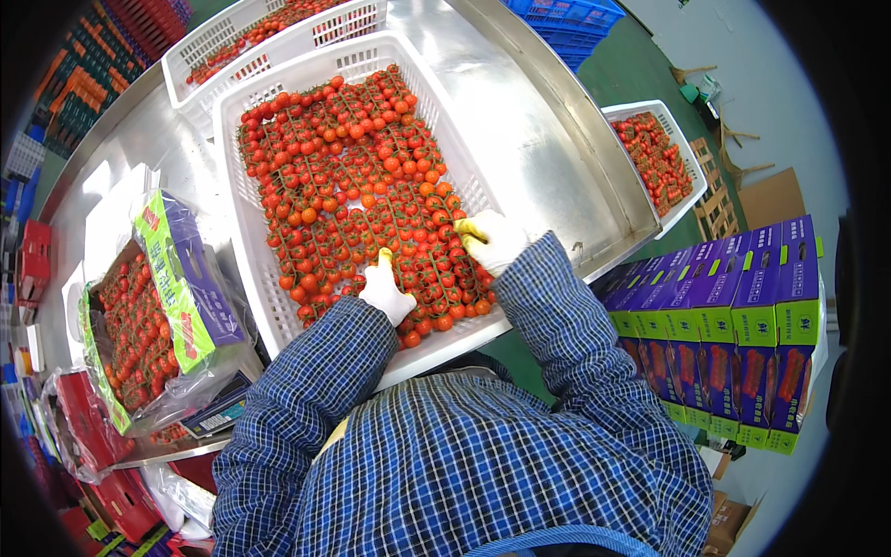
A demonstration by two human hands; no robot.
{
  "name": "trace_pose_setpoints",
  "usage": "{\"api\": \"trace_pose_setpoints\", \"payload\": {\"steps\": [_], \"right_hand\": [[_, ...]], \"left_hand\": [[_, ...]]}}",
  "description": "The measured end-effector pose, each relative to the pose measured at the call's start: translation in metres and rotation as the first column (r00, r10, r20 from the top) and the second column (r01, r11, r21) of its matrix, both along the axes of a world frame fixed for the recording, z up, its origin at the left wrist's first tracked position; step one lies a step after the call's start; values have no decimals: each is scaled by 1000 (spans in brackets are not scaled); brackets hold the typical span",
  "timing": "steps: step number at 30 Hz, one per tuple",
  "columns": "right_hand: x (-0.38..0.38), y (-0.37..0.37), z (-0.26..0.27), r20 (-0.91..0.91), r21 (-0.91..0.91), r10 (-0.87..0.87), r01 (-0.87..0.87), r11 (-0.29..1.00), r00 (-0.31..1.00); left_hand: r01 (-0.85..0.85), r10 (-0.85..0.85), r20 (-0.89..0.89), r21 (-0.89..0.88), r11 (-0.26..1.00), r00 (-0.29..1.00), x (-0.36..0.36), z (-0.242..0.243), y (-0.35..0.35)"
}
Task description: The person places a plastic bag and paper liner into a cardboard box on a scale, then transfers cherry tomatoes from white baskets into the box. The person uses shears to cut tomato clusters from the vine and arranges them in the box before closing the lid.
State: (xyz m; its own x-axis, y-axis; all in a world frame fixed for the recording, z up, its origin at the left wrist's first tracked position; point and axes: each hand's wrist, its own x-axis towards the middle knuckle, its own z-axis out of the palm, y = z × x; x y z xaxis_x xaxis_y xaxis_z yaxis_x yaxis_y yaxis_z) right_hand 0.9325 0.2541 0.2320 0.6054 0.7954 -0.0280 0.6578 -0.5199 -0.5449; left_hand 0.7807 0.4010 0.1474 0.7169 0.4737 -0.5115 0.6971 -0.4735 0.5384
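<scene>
Before me a white perforated plastic crate [243, 264] holds many cherry tomatoes on the vine [348, 181], laid in rows. My left hand [387, 289], in a white glove with yellow-stained fingertips, lies over the near part of the tomatoes. Its thumb points away from me, and the other fingers are hidden beneath the hand. At the crate's right wall is my right hand [489, 240], gloved alike, with its fingers curled against the tomatoes at that edge. Whether either hand grips a truss cannot be seen.
The crate stands on a raised-rim stainless steel table [515, 125]. To its left, an open purple-and-green carton [198, 278] of tomatoes sits by a digital scale [216, 411]. Another crate [188, 97] lies beyond. Stacked purple cartons [717, 278] and a tomato crate [665, 223] are at right.
</scene>
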Motion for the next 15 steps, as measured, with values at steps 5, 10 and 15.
{"api": "trace_pose_setpoints", "payload": {"steps": [5,10,15], "right_hand": [[-12,32,-12,-61,-110,182,-188,976,981],[-16,21,-30,-201,2,46,-46,999,979],[-32,27,-45,-381,107,66,-27,994,922]], "left_hand": [[-163,257,209,-382,910,943,-12,14,26],[69,605,361,-890,450,710,-62,75,63],[650,863,159,-725,-228,479,-166,125,108]]}}
